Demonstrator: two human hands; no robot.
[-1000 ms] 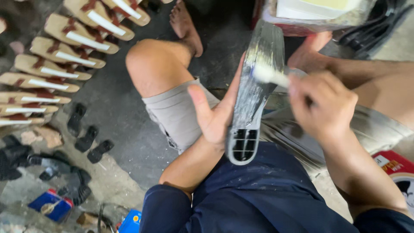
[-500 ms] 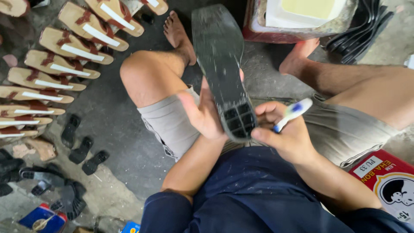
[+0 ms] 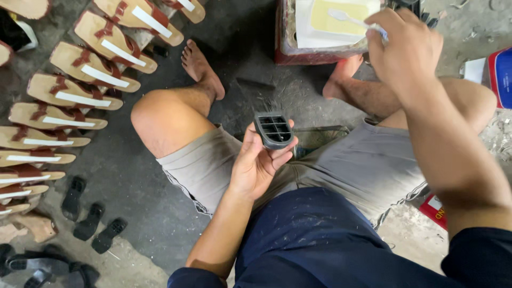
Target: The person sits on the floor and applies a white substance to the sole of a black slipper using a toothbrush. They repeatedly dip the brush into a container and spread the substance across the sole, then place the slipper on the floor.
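Note:
I sit on the floor with my knees apart. My left hand [image 3: 260, 162] grips a black rubber shoe sole [image 3: 274, 128] by its ribbed heel end, which faces the camera; the rest of the sole points away and is foreshortened. My right hand [image 3: 405, 45] is raised at the upper right and holds a small white brush [image 3: 349, 17]. The brush tip reaches over a red container [image 3: 288, 45] holding yellowish glue, which stands on the floor beyond my legs.
A row of several tan sandals [image 3: 80, 98] with brown straps lies along the left. Small black heel pieces [image 3: 88, 213] are scattered at the lower left. A red and blue box [image 3: 498, 69] sits at the right edge. Dark concrete floor lies around.
My left hand lowered and tipped the sole so its heel end faces me. My right hand carried the brush from the sole up to the glue container.

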